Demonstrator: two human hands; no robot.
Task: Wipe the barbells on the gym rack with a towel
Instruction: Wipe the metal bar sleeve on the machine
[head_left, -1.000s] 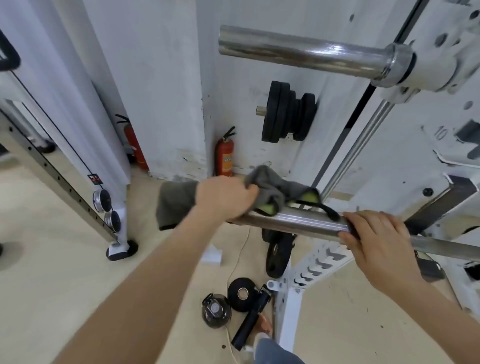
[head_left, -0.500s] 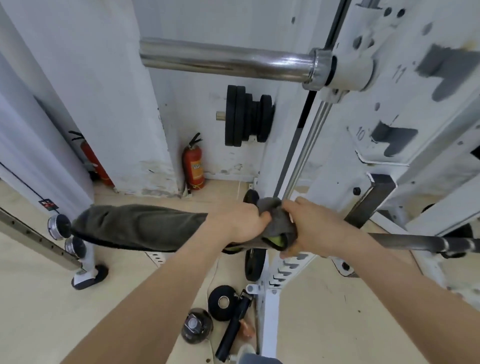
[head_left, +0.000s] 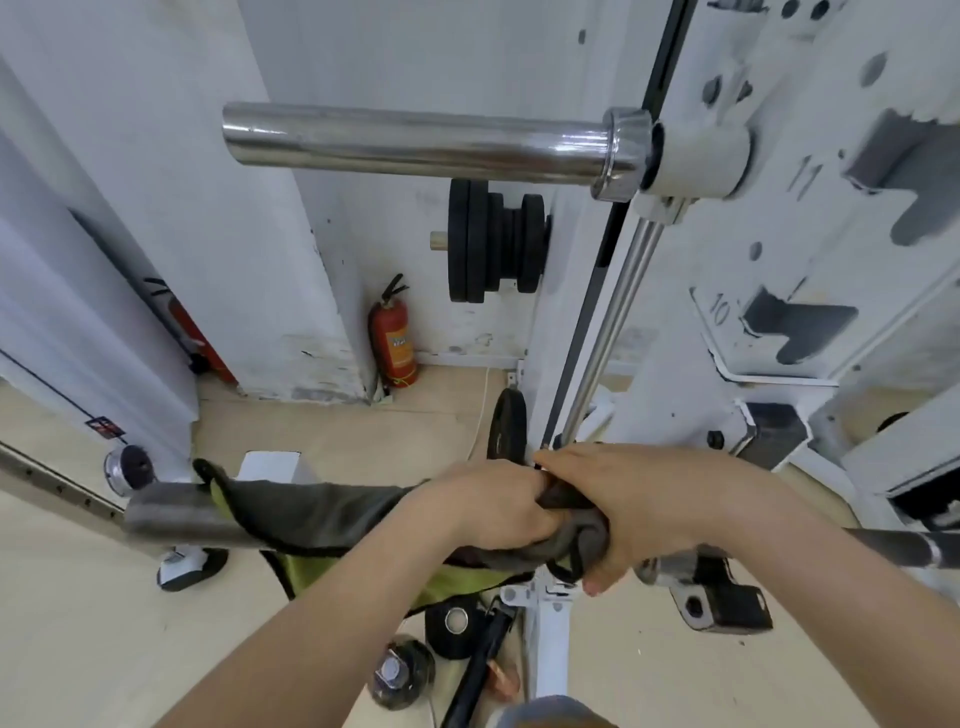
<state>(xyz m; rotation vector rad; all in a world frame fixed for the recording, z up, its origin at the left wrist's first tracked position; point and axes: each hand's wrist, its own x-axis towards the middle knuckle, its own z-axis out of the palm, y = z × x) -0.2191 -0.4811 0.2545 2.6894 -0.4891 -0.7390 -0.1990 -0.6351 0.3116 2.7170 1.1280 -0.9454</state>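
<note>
A grey towel with a green underside (head_left: 311, 512) is draped along the sleeve of the lower barbell (head_left: 166, 512), whose thin dark shaft runs off to the right (head_left: 893, 543). My left hand (head_left: 488, 501) grips the towel around the bar near the middle. My right hand (head_left: 644, 506) sits right beside it, fingers curled over the bunched end of the towel and the bar. A second barbell's chrome sleeve (head_left: 415, 143) sits higher on the white rack (head_left: 779, 218).
Black weight plates (head_left: 493, 249) hang on a peg behind the upper bar. A red fire extinguisher (head_left: 397, 338) stands by the wall. On the floor below lie a kettlebell (head_left: 400, 675), a black disc (head_left: 454, 626) and a dark bar. A white machine foot (head_left: 187, 564) stands at left.
My hands have stayed together on the bar. The towel now lies spread along the sleeve, whose bare end shows at left. The view has drawn closer.
</note>
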